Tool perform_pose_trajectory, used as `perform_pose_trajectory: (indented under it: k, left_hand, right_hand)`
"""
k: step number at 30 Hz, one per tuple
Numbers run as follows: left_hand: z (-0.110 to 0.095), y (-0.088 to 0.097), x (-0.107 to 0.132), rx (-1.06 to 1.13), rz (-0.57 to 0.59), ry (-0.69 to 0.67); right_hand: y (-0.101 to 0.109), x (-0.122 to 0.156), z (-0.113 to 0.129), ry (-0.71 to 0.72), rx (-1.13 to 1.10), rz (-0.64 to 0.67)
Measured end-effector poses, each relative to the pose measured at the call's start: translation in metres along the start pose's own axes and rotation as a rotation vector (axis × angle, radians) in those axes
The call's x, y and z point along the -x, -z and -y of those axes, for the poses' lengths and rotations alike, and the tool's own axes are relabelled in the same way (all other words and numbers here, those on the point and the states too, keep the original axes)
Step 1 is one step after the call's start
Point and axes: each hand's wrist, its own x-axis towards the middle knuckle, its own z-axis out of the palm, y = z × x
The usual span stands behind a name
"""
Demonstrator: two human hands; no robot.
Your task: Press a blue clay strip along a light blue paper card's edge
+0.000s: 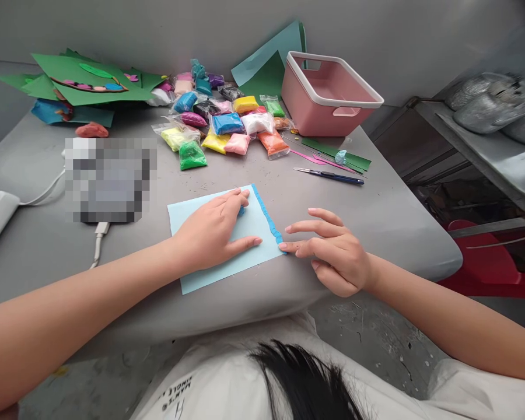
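A light blue sheet of paper (210, 271) lies on the grey table near its front edge. Along the sheet's right side runs a strip of darker blue modelling clay (266, 216). My left hand (216, 224) rests palm down on the sheet, fingers stretched out, with a small bit of blue clay (242, 210) partly hidden beneath its fingers. With one extended fingertip my right hand (332, 251) touches the lower end of the clay strip at the sheet's corner. Its other fingers are apart and hold nothing.
Bagged coloured clay (227, 123) lies piled behind the sheet. A pink basket (319, 111) stands back right, with a craft knife (330, 176) in front. Green paper sheets (87, 76) lie back left, near a pixelated device (114, 184) with a white cable (100, 239).
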Motion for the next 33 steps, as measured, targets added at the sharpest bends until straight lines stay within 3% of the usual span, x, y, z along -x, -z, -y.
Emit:
perform_pose_trajectory:
  k: [6, 13, 25, 33]
  left_hand:
    - [-0.0012, 0.0008, -0.0005, 0.017, 0.003, 0.012]
    - [-0.0012, 0.0019, -0.0007, -0.005, 0.010, 0.014]
    - [-0.0019, 0.0012, -0.0010, -0.003, 0.014, 0.022]
    - [-0.0022, 0.0021, -0.0015, -0.015, 0.018, 0.021]
  right_hand:
    - [-0.0006, -0.0002, 0.0024, 0.021, 0.025, -0.013]
    - [0.0070, 0.0000, -0.0021, -0.124, -0.172, -0.052]
    - [-0.0002, -0.0011, 0.0037, -0.003, -0.044, -0.033]
    - [0.0014, -0.0007, 0.0026, 0.002, -0.068, -0.018]
